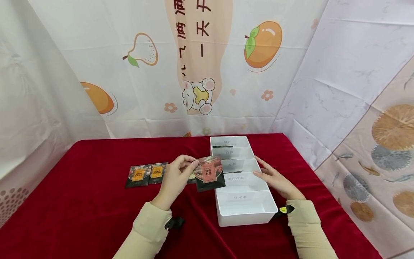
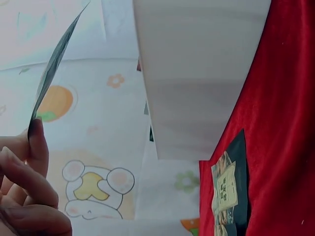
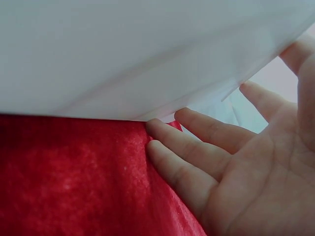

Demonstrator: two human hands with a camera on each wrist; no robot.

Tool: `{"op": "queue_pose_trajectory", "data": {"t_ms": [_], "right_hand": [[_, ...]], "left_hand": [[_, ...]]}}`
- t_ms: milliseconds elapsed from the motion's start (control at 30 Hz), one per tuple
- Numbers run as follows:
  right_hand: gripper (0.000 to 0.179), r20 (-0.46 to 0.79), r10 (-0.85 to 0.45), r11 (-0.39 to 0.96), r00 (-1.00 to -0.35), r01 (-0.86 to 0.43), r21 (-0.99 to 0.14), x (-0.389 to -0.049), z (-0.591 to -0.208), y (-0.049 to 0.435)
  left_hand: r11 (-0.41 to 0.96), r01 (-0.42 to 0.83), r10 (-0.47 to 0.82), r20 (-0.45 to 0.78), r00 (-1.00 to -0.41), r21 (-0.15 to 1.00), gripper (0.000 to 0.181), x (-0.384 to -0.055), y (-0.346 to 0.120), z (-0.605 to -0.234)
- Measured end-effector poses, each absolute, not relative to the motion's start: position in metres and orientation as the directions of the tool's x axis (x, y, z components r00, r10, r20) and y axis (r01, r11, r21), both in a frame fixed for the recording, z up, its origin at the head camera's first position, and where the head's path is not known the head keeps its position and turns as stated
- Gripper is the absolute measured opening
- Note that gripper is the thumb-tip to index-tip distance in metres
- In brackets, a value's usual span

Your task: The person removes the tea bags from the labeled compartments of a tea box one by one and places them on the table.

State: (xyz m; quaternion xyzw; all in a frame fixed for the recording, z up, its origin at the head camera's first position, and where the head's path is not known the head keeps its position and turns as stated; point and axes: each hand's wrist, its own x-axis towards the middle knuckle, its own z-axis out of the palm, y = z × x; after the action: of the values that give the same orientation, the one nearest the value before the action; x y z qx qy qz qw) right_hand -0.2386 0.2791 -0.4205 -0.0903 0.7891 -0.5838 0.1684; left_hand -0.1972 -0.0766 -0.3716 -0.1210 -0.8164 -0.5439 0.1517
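Observation:
My left hand (image 1: 176, 178) pinches a dark tea sachet (image 1: 208, 180) with a red label between thumb and fingers. The sachet is held up at the left wall of a white divided box (image 1: 247, 218), overlapping it in the head view. Seen from the left wrist, this sachet (image 2: 55, 61) is nearly edge-on, apart from the box wall (image 2: 197, 83). My right hand (image 1: 275, 180) rests at the box's right side, its fingers extended; in the right wrist view the fingertips (image 3: 184, 114) touch the lower part of the wall.
Two sachets with orange labels (image 1: 138, 175) (image 1: 157, 172) lie on the red cloth (image 1: 81, 201) left of the box. Another sachet (image 1: 191, 177) with a pale green label is partly hidden behind my left hand. Dark sachet edges (image 1: 223, 146) show inside the box's rear compartments.

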Motion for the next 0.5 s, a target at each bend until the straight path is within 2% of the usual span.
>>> {"op": "queue_pose_trajectory", "data": {"t_ms": [200,500], "right_hand": [[0.074,-0.163,-0.337,0.31,-0.927,0.054,-0.949,-0.238,-0.421,0.279],[0.074,-0.154,-0.343,0.303,-0.927,0.046,-0.952,-0.239,-0.421,0.279]], "left_hand": [[0.394,0.307,0.046,0.315,-0.948,0.866,0.016,-0.199,-0.085,-0.373],[0.451,0.162,0.153,0.103,-0.983,0.878,0.021,-0.208,-0.104,-0.375]]}}
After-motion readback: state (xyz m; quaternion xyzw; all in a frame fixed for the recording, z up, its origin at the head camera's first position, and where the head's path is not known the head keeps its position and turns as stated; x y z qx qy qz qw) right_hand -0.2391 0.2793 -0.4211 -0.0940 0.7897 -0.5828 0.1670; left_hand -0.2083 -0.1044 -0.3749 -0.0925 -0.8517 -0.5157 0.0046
